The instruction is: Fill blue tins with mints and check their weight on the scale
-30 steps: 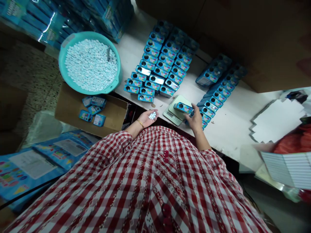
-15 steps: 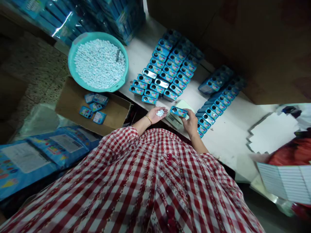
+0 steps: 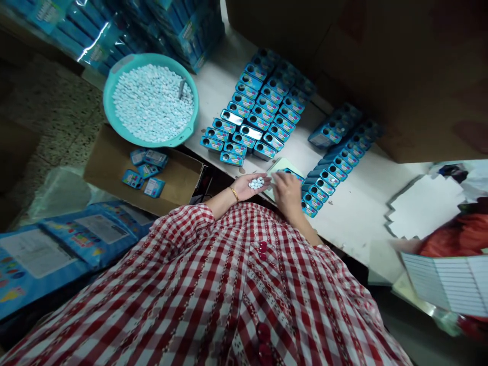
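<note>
My left hand (image 3: 247, 187) is turned palm up, cupping a small heap of white candies (image 3: 256, 182). Beside its fingertips is my right hand (image 3: 287, 192), back upward, its fingers bent and smeared by motion. Partly behind the right hand, a blue tin (image 3: 293, 174) rests on a pale flat device (image 3: 281, 164), looking like a small scale. Whether the right fingers pinch anything cannot be made out. Rows of blue tins (image 3: 259, 117) with round dark openings stand beyond the left hand. A second group of tins (image 3: 328, 175) stands right of the right hand.
A turquoise basin (image 3: 109, 101) full of white candies, a scoop in it, sits at the left. Below it is a cardboard box (image 3: 175, 188) with several small blue packs. Wrapped blue packs (image 3: 186, 30) stand behind; a large brown carton (image 3: 381, 76) bounds the right. Papers (image 3: 427, 203) lie far right.
My right hand has let go of the blue tin, now on the pale device, and has moved left to the fingertips of my left hand. The left hand still holds the candies.
</note>
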A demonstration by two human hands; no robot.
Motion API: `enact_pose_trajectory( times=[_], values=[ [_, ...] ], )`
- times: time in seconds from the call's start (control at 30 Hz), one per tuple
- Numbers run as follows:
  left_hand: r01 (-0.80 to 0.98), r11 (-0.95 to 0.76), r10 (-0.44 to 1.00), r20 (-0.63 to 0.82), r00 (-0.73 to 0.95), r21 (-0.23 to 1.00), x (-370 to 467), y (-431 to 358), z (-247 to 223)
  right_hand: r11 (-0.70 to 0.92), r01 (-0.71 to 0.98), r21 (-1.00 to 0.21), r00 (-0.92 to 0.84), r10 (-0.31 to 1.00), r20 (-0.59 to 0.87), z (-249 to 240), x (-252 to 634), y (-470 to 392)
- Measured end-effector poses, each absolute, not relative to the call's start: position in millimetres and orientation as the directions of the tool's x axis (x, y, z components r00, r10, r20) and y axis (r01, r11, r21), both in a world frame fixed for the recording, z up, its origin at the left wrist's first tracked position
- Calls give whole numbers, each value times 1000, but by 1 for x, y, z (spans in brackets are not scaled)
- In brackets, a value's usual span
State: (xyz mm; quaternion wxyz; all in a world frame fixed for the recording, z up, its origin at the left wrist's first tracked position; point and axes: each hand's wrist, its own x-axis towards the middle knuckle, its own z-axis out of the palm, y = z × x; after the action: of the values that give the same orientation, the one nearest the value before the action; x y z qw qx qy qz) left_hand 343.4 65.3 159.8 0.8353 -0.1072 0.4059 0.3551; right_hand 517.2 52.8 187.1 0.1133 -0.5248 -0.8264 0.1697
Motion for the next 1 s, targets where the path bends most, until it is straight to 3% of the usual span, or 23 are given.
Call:
enact_pose_trajectory(
  times=[0.1,0.23,0.47,0.8,0.9,1.0],
  values=[
    [-676,732,496,-748,440,89,346,57,160,475,768,-429,-579,801,-151,189,493,49],
    [-662,747,467,-760,452,65,347,49,157,417,786,-457,-554,804,-219,177,491,44],
    [-649,754,493,-739,459,100,352,64,165,256,743,-619,-269,960,75,175,525,64],
    [-665,734,479,-799,364,137,335,60,167,233,775,-587,-93,962,258,181,562,65],
    [-658,743,470,-795,383,122,332,54,167,316,752,-578,-243,949,202,187,538,47],
    [-637,767,429,-801,418,79,332,46,167,427,725,-541,-518,855,-20,187,500,32]
  ],
)
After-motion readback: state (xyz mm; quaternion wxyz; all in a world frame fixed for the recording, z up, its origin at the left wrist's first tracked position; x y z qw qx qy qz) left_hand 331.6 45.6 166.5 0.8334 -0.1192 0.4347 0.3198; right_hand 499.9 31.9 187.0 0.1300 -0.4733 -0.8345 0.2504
